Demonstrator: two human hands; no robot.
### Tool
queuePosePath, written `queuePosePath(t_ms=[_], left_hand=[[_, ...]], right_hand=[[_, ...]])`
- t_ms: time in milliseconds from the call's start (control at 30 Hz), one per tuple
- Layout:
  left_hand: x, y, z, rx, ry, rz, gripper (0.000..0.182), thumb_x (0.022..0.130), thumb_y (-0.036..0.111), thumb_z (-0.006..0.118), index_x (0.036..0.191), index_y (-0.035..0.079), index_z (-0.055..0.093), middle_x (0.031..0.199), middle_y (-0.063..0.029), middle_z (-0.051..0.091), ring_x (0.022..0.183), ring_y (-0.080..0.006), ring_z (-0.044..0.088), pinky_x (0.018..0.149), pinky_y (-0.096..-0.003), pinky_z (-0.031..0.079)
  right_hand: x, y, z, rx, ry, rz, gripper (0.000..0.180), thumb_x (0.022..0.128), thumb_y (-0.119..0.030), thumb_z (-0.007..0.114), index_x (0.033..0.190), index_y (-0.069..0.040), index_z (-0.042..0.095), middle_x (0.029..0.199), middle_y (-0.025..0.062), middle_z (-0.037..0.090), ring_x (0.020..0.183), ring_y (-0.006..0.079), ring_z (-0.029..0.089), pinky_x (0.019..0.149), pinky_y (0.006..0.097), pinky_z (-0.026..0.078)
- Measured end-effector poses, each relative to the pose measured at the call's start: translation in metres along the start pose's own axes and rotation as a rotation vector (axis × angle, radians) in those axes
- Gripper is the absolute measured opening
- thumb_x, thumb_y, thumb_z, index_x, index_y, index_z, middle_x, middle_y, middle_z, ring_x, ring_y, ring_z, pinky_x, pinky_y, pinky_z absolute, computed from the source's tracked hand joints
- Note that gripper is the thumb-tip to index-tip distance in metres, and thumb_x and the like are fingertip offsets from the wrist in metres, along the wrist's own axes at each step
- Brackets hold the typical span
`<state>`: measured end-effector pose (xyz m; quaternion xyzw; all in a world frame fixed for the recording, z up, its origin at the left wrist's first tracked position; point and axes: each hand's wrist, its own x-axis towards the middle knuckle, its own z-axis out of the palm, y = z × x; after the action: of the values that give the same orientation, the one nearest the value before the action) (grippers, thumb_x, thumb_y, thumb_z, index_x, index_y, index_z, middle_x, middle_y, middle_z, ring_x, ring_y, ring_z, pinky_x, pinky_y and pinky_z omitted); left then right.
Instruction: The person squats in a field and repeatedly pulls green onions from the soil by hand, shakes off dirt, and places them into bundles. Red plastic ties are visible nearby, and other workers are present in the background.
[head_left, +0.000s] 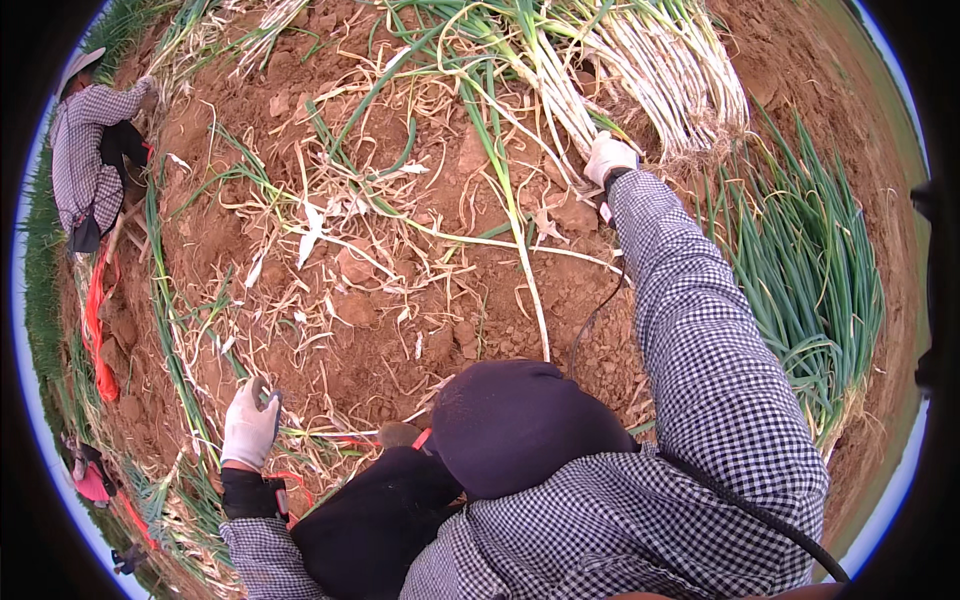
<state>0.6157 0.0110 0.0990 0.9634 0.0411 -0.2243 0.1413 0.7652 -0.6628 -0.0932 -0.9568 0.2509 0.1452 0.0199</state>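
My right hand (610, 157), in a pale work glove, is closed at the lower white ends of a small bunch of green onions (564, 101). Its fingertips are partly hidden behind the back of the glove. Just right of it lies a large row of green onions (667, 82), white stems and roots towards me. My left hand (251, 426), gloved as well, hovers low at the left with thumb and fingers apart and nothing between them. A single long onion stalk (517, 225) lies on the soil between my hands, pointing at my knee.
Dry peelings and leaf scraps (360, 202) cover the reddish soil (487, 315). A pile of green onion tops (810, 262) lies right of my arm. Another person (90, 150) sits at the upper left, beside red ribbon (96, 330). More onions (187, 532) lie at lower left.
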Motion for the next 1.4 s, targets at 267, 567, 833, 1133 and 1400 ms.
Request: queuePosePath(t_ms=[267,567,833,1133,1400], left_hand=[[0.026,0.091,0.008,-0.666,-0.2,0.209,0.037,0.101,0.021,0.062,0.127,-0.005,0.061,0.112,-0.0081,0.069,0.099,-0.0114,0.062,0.089,-0.0263,0.05],[0.052,0.254,0.146,-1.581,-0.651,-0.184,0.075,0.094,0.058,0.064,0.142,0.003,0.048,0.137,-0.0175,0.057,0.12,-0.0317,0.059,0.101,-0.0531,0.049],[0.051,0.261,0.216,-2.152,-0.935,0.092,0.028,0.098,0.019,0.058,0.119,0.0,0.059,0.107,-0.0124,0.069,0.1,-0.0261,0.067,0.088,-0.0406,0.058],[0.058,0.188,0.075,-1.885,-0.485,-0.095,0.048,0.094,0.017,0.056,0.13,-0.014,0.053,0.095,-0.0134,0.068,0.068,-0.0162,0.068,0.06,-0.0243,0.06],[0.063,0.161,0.187,-1.826,-0.414,-0.468,0.03,0.095,0.01,0.064,0.12,-0.005,0.063,0.107,-0.0138,0.071,0.096,-0.0234,0.07,0.083,-0.0338,0.059]], right_hand=[[-0.062,-0.071,-0.151,0.875,0.09,-0.809,0.041,0.076,-0.019,0.084,0.104,0.003,0.064,0.1,0.0124,0.071,0.089,0.0143,0.067,0.077,0.0305,0.055],[-0.22,-0.147,-0.026,0.546,-0.671,-0.781,0.063,0.068,-0.032,0.083,0.117,0.0,0.061,0.099,0.0175,0.072,0.094,0.0332,0.07,0.082,0.0405,0.055],[-0.173,-0.079,-0.047,0.839,-1.086,-0.925,0.038,0.098,-0.036,0.061,0.109,-0.001,0.07,0.091,0.0083,0.073,0.083,0.0173,0.068,0.075,0.0319,0.055],[0.089,0.033,-0.014,0.427,0.238,-0.233,0.037,0.099,-0.026,0.05,0.13,-0.008,0.058,0.122,0.0191,0.068,0.113,0.0375,0.064,0.099,0.0452,0.049],[0.085,-0.006,-0.045,-0.069,-0.377,-0.208,0.067,0.071,-0.05,0.082,0.119,-0.005,0.072,0.11,0.018,0.073,0.1,0.0322,0.07,0.088,0.0395,0.054]])
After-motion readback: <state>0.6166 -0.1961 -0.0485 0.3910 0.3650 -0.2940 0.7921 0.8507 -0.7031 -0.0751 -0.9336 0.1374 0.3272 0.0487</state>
